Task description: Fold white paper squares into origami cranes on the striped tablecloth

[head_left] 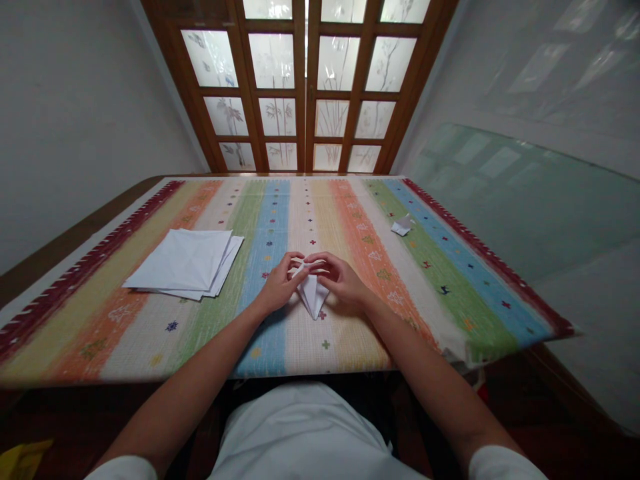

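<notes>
A small folded piece of white paper (313,295), narrowing to a point toward me, lies on the striped tablecloth (350,220) at the middle of the table. My left hand (279,283) pinches its upper left part. My right hand (340,277) pinches its upper right part, fingertips meeting the left hand's over the top edge. Both hands rest on the cloth with fingers closed on the paper.
A stack of white paper sheets (186,263) lies to the left of my hands. A small folded paper figure (401,225) sits farther back on the right. Wooden doors with frosted glass (305,80) stand beyond the table; a glass panel (525,200) leans at right.
</notes>
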Motion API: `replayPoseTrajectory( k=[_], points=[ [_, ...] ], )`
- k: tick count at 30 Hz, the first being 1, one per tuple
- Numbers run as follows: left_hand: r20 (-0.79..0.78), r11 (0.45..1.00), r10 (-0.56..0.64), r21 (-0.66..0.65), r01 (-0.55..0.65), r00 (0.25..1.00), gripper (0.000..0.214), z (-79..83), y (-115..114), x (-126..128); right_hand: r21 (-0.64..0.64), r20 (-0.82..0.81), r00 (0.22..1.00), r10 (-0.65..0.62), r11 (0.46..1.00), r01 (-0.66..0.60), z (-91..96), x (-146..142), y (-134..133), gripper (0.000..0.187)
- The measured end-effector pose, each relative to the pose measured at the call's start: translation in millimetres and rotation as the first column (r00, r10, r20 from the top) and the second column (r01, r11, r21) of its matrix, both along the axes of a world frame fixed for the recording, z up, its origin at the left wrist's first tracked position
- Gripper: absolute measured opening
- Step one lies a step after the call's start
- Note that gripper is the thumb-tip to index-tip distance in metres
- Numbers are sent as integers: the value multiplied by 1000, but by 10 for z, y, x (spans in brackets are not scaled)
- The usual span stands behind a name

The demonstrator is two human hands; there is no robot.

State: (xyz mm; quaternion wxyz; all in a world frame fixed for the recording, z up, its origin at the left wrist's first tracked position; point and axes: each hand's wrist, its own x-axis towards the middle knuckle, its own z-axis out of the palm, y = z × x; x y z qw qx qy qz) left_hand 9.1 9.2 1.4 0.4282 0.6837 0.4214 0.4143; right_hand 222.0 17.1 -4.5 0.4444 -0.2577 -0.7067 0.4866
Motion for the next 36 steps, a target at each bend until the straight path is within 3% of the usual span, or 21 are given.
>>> replayPoseTrajectory(
  k=[4, 9, 11, 13, 16, 19, 23, 26, 29, 36],
  points=[
    [9, 999, -10, 42, 10, 1000, 29, 9, 6, 12, 42, 34, 999, 10, 999, -11, 10, -24, -31, 34],
    [-15, 996, -24, -82, 23, 1000, 36, -55, 57, -32, 262, 157, 964, -213, 951, 167, 62, 42, 4, 25],
    [-26, 994, 7, -105, -10, 1000, 42, -66, 76, -53, 322, 246, 936, -253, 932, 168, 81, 96, 29, 16],
    [-19, 992, 61, -111, -63, 998, 42, -62, 94, -68, 320, 352, 912, -208, 943, 91, 86, 145, 51, 11],
    [-14, 986, 110, -127, -111, 994, 40, -48, 112, -83, 264, 457, 884, -97, 964, -30, 64, 185, 67, 27],
    [-34, 984, 88, -150, -92, 995, 45, -44, 118, -94, 245, 466, 883, -59, 967, -64, 37, 184, 61, 35],
    [-7, 983, 61, -176, -61, 998, 54, -56, 116, -96, 283, 465, 881, -86, 957, -56, 48, 170, 29, 18],
    [-3, 982, 64, -178, -64, 998, 60, -78, 120, -96, 331, 467, 875, -125, 943, -42, 73, 158, -1, 6],
    [4, 977, 75, -198, -73, 997, 62, -115, 135, -101, 384, 469, 862, -190, 923, -6, 85, 131, -30, 7],
    [24, 957, 152, -254, -141, 988, 47, -165, 177, -79, 535, 556, 728, -401, 843, 55, 125, 56, -84, 11]
  ],
)
